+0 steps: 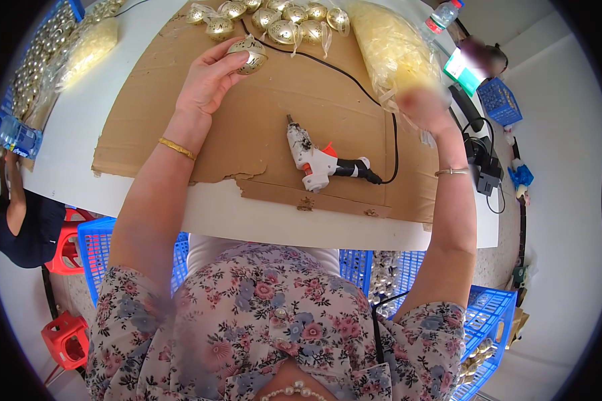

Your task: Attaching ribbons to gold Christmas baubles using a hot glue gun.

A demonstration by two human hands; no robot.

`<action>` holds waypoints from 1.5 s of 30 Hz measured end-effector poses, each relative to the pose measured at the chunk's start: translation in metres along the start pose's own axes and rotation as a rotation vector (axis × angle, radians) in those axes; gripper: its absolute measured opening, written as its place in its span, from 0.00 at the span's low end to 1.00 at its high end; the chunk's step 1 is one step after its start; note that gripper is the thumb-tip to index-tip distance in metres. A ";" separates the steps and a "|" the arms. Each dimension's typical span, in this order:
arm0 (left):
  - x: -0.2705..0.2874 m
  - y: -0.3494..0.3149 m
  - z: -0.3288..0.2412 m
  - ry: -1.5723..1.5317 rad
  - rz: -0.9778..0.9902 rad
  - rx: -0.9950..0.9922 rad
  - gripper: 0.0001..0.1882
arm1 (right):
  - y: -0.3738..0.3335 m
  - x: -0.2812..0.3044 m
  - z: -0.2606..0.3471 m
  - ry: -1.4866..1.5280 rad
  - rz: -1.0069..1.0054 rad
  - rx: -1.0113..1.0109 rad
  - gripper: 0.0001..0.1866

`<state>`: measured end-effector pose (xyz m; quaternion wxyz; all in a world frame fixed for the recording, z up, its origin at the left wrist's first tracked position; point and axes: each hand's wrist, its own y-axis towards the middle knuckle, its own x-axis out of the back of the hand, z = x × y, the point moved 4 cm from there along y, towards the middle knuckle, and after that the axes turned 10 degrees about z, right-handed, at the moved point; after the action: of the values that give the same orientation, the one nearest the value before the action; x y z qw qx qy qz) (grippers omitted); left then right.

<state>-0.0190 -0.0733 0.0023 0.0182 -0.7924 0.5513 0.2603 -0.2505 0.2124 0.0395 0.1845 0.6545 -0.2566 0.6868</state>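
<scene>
My left hand (214,81) pinches a gold ball ornament (248,56) with dark lettering and small cut-out shapes, holding it above the cardboard. On the right, my right hand (427,110) is at the lower end of a clear plastic bag (389,47) full of pale yellow ribbon-like pieces. Its fingers are blurred, so what they grip cannot be made out. Between my arms a white glue gun (308,157) with an orange trigger lies on the cardboard sheet (247,144). Several more gold ornaments (284,31) with ribbon loops sit together at the far edge.
A black cable (354,79) runs across the cardboard. Bottles (443,16) stand far right and a bottle (20,136) stands at left, near massed ornaments (47,50). Power adapters (488,172) lie by the right edge. Blue crates (485,321) and red stools (65,339) are below. Other people are at both sides.
</scene>
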 end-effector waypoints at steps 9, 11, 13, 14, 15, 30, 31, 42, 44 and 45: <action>-0.014 -0.005 -0.011 -0.007 0.067 -0.014 0.23 | -0.049 0.065 0.028 0.665 -0.086 0.145 0.03; -0.029 -0.010 -0.016 -0.017 0.083 -0.006 0.23 | -0.054 0.071 0.043 0.818 -0.104 0.230 0.03; -0.033 -0.010 -0.013 0.010 0.098 -0.001 0.23 | -0.058 0.076 0.061 0.813 -0.099 0.319 0.04; -0.033 -0.011 -0.011 0.029 0.125 0.018 0.23 | -0.060 0.079 0.075 0.824 -0.106 0.388 0.05; -0.036 -0.012 -0.012 0.041 0.112 0.005 0.23 | -0.066 0.083 0.087 0.832 -0.121 0.448 0.05; -0.071 -0.024 -0.023 0.209 0.363 -0.052 0.27 | -0.038 0.074 0.174 0.817 -0.346 0.703 0.07; -0.073 -0.026 -0.025 0.202 0.354 -0.039 0.28 | -0.035 0.071 0.173 0.822 -0.344 0.702 0.07; -0.075 -0.024 -0.017 0.210 0.412 -0.070 0.29 | -0.026 0.064 0.164 0.899 -0.361 0.672 0.07; -0.077 -0.023 -0.018 0.214 0.413 -0.104 0.29 | -0.026 0.063 0.163 0.892 -0.369 0.665 0.06; -0.078 -0.023 -0.018 0.215 0.416 -0.102 0.29 | -0.026 0.063 0.162 0.880 -0.373 0.658 0.06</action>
<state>-0.0113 -0.0025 0.0460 -0.1347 -0.6849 0.6875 0.2003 -0.1093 0.1315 0.1064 0.1786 0.3646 0.1911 0.8937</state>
